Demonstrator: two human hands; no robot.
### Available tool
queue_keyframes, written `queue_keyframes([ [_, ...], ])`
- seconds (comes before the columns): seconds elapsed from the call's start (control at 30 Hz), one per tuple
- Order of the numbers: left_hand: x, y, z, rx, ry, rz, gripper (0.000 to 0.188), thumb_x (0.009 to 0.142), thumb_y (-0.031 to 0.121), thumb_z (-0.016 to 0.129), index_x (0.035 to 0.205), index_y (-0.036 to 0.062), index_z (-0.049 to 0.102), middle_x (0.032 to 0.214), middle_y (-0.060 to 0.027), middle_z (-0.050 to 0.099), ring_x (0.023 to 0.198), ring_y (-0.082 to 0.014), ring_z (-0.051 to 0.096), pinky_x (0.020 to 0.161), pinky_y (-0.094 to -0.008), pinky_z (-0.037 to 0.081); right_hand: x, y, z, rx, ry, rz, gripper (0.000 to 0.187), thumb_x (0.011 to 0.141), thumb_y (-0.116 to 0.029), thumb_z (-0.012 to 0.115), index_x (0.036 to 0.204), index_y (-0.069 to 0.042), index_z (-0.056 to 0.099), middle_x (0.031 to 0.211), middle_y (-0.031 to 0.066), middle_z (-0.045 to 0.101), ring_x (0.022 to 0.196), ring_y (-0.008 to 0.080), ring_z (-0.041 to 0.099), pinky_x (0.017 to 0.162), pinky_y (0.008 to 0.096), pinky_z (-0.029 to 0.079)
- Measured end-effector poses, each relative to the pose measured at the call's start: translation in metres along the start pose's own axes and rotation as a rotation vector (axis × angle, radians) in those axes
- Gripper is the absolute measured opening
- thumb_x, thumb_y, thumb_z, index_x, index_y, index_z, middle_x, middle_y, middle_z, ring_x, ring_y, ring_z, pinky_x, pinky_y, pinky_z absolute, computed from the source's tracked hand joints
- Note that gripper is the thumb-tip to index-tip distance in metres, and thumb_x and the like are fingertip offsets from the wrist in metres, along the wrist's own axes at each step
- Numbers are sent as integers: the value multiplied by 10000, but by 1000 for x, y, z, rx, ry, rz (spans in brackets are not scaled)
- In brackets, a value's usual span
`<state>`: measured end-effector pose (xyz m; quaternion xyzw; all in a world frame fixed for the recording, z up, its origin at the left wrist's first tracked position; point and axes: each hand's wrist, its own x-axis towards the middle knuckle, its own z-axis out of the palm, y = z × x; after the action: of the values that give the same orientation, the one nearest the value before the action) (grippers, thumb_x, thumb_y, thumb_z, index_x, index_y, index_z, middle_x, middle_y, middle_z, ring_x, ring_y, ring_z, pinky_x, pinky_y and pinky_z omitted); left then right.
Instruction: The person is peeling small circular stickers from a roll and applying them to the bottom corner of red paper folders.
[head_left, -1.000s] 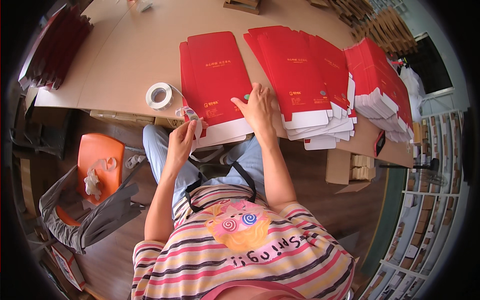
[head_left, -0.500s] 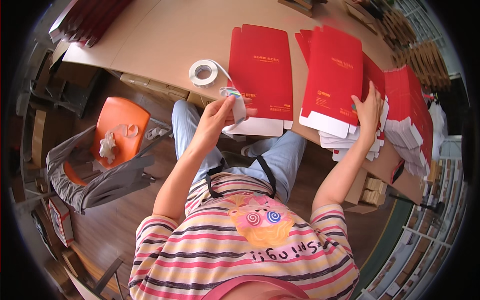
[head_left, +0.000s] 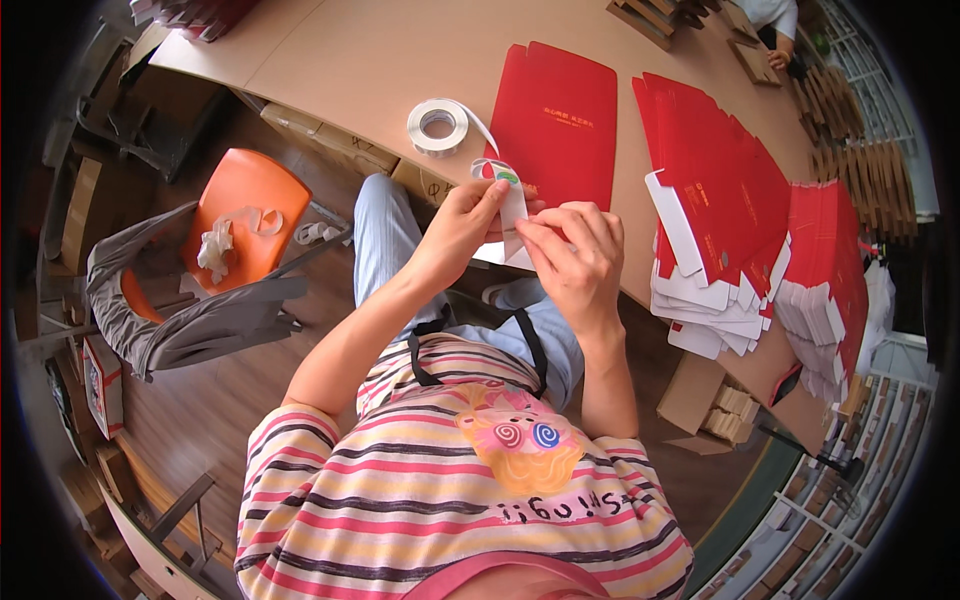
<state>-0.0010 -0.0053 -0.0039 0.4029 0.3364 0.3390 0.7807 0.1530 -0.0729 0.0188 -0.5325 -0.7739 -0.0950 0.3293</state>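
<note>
My left hand pinches a white strip of sticker backing that trails from a white roll of stickers on the brown table. My right hand meets it from the right, fingertips on the same strip near a small round sticker. Just beyond both hands lies a flat red carton blank on the table's near edge. To the right sits a fanned stack of red carton blanks with white flaps.
A further red stack lies far right. An orange chair with crumpled white backing waste and a grey cloth stands at my left. Brown cardboard boxes sit under the table. Another person's hand shows at the far top right.
My right hand left the stack of red blanks and came in to join my left hand on the sticker strip. The view has shifted so the table sits further right.
</note>
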Motion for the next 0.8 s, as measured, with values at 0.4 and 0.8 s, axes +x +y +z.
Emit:
queue_keyframes([
  [0.4, 6, -1, -3, -124, -37, -91, 422, 1061, 276, 391, 1193, -95, 541, 1155, -210, 652, 1038, -241, 674, 906, -348, 553, -2, 1, 2, 71, 16, 6, 162, 724, -62, 773, 848, -69, 669, 934, 5, 648, 907, 197, 602, 764, 328, 429],
  [0.8, -10, 62, -108, 235, 208, 207, 458, 1038, 342, 435, 1167, -68, 593, 904, -161, 710, 775, -228, 715, 778, -331, 566, -27, 124, -17, 439, -474, 779, 152, 939, -140, 614, 968, 6, 645, 885, 71, 688, 817, 142, 635, 759, 290, 494],
])
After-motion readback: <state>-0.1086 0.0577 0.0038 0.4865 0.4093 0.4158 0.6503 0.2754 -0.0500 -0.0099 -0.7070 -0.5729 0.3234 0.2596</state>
